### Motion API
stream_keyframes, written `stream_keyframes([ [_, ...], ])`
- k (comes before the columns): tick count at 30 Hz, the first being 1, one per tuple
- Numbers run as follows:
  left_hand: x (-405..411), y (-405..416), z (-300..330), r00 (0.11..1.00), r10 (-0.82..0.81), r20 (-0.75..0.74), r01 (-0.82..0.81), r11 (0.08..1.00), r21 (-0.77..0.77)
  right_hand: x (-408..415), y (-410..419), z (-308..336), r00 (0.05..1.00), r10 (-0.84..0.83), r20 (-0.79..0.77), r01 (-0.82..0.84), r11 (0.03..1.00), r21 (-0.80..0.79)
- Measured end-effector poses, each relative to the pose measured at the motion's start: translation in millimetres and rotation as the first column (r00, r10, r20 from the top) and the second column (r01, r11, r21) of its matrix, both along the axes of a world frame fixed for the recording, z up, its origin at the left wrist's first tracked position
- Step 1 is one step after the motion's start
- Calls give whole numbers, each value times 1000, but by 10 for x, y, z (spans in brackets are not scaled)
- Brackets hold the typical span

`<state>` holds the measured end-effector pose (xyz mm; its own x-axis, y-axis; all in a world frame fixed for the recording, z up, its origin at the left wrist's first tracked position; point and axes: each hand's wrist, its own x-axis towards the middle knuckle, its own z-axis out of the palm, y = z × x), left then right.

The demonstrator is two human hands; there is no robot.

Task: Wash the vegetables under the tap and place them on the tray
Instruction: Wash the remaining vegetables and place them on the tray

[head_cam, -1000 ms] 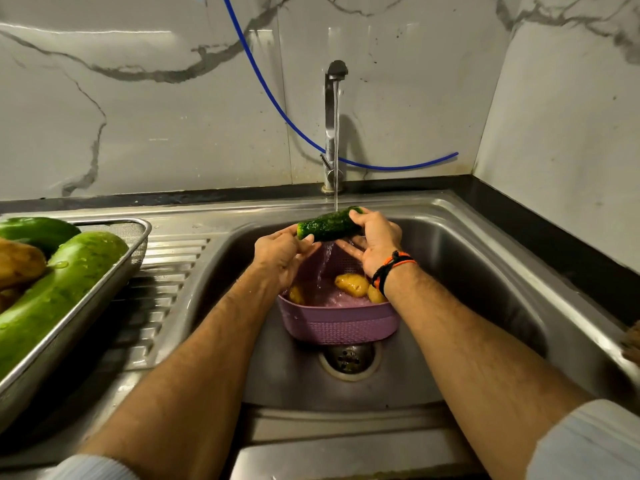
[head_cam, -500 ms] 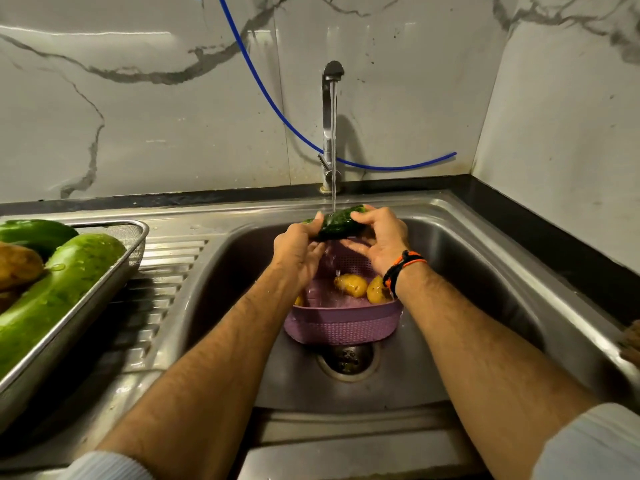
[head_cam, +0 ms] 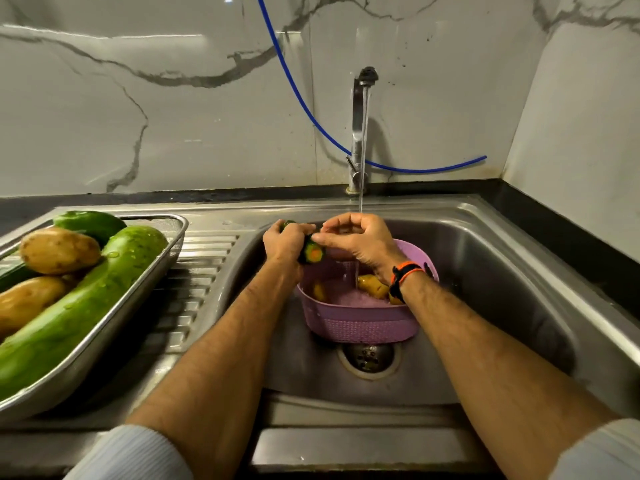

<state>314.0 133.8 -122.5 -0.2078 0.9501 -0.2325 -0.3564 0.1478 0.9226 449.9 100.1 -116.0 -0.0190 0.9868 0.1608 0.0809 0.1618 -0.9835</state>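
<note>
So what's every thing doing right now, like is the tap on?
Tap: on, water running.
Cucumber: gripped in the left hand, over the sink.
Right hand: fingertips on the cucumber's end.
Purple basket: in the sink, holding potatoes, wet.
Tray: on the drainboard, filled with washed vegetables.
Drain: open.

Cucumber mostly buried in the left hand: only the cut end and a sliver of green at the top show. Right hand fingertips overlap it; can't tell grip from touch. Right wrist covers part of the vegetables in the purple basket, count unclear. Tray cut off by left edge, so are the gourd and lower potato. Sleeves cropped at bottom.
</note>
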Motion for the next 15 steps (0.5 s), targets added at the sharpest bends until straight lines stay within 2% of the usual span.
stream_keyframes([
  [2, -82, -6, 3, 972, -21, -233, 20, 1000, -9, -20, 35, -21, 998, -40, 42, 42, 998, -46],
  [3, -120, -3, -14, 929, -56, -366, 47, 998, -34, -40, 41, -40, 993, -61, 105, 68, 996, -64],
  [5, -170, -37, -5, 802, -99, -589, 65, 995, -79, -61, 66, -94, 927, -70, 368, 87, 996, -30],
  [6, -168, -93, 38, 727, -115, -677, 62, 993, -101, -65, 63, -119, 853, -19, 521, 37, 999, -23],
  [8, -180, -233, 148, 550, -167, -818, 82, 986, -146, -143, -23, -127, 623, 146, 769, -115, 989, -94],
  [9, -187, -281, 172, 458, -198, -867, 102, 980, -170, -187, -52, -149, 509, 217, 833, -164, 974, -154],
  [11, -210, -396, 161, 336, -241, -911, 121, 970, -212, -266, -89, -195, 333, 288, 898, -197, 952, -233],
  [12, -233, -466, 133, 295, -259, -920, 117, 965, -234, -303, -90, -208, 290, 299, 909, -198, 948, -248],
  [15, -293, -628, 49, 225, -306, -925, 126, 950, -284, -337, -50, -242, 278, 299, 913, -210, 946, -246],
])
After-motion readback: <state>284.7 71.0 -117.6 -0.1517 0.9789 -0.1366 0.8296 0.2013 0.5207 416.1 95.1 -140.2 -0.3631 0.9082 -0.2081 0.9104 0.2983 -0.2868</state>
